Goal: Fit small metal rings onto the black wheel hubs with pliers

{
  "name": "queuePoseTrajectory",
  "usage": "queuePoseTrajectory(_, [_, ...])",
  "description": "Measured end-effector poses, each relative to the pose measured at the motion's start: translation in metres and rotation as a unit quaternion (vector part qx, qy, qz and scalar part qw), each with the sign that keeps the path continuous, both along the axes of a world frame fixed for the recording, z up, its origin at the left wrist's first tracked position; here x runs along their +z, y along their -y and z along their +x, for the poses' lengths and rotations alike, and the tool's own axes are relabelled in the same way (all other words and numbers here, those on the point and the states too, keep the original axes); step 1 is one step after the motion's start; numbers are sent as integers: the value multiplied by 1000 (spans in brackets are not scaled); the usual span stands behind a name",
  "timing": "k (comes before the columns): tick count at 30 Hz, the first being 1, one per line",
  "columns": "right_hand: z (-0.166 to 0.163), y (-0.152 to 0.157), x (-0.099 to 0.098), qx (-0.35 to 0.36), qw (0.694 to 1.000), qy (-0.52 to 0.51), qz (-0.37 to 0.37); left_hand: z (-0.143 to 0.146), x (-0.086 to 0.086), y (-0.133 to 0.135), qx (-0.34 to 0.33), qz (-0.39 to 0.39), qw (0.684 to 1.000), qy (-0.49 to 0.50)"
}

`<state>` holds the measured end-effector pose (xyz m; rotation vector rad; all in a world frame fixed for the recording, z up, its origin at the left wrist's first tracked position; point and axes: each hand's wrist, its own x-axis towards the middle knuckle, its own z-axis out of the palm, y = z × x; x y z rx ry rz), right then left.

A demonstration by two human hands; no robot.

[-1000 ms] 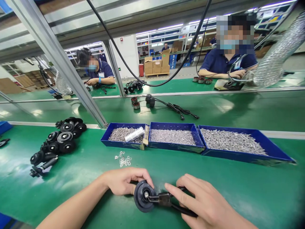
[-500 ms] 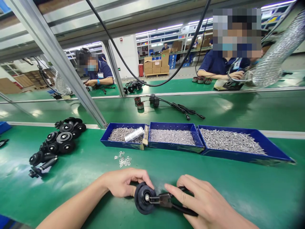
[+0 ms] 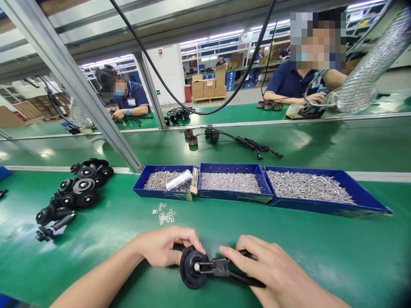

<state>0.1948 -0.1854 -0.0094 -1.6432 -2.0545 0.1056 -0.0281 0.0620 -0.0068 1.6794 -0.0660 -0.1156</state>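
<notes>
My left hand (image 3: 167,246) grips a black round wheel-like part (image 3: 189,269) that lies on the green mat at the near edge. My right hand (image 3: 272,273) is closed on black-handled pliers (image 3: 221,269), whose jaws sit at the shiny centre of the round part. A small scatter of metal rings (image 3: 165,215) lies just beyond my left hand.
Three blue trays of metal fasteners (image 3: 234,183) stand in a row ahead; the left one holds a clear tube (image 3: 179,180). A pile of black round parts (image 3: 75,190) sits at the left. A slanted metal post (image 3: 77,85) rises behind. Two co-workers work beyond the conveyor (image 3: 321,145).
My hands, the round part and the pliers stay almost in place. The parts on the conveyor behind have drifted to the right.
</notes>
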Motion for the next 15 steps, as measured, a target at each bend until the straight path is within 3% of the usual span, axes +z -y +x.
queuePoseTrajectory(7, [3, -4, -2, -17, 998, -9, 62, -1, 8, 7, 79, 97, 989, 83])
queuePoseTrajectory(15, [8, -8, -16, -38, 998, -22, 35, 6, -17, 9, 129, 45, 986, 94])
